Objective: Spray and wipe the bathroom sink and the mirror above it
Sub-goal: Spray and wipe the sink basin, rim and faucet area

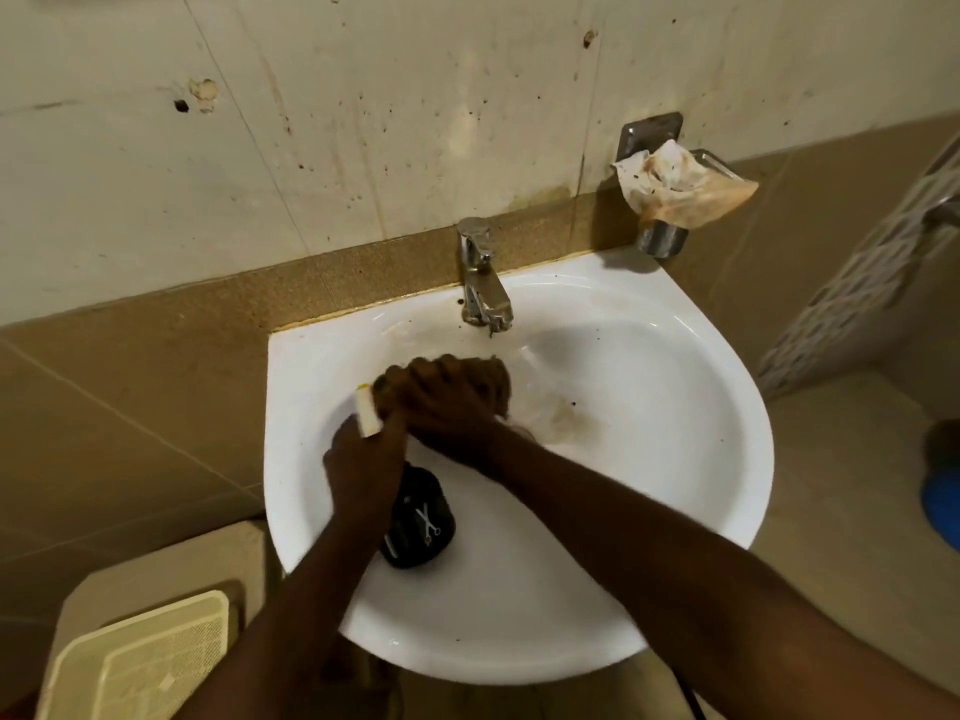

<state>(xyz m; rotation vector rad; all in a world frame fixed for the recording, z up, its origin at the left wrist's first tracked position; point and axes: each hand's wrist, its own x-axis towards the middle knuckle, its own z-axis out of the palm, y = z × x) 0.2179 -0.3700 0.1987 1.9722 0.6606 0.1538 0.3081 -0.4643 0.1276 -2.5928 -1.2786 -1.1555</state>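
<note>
The white sink (675, 459) hangs on the wall, with brown grime near the middle of its basin. My right hand (447, 402) reaches across the left part of the basin and grips a sponge (367, 415), whose yellow-white end sticks out past the fingers. Just below it, my left hand (363, 465) holds a black spray bottle (420, 517) with a scissors logo, its base pointing toward me over the basin. The mirror is out of view.
A chrome faucet (480, 275) stands at the sink's back edge. A wall-mounted metal holder (662, 236) at the back right carries a stained crumpled wrapper (685, 184). A cream plastic tray (140, 662) lies at the lower left and a blue object (943, 504) on the floor at the right.
</note>
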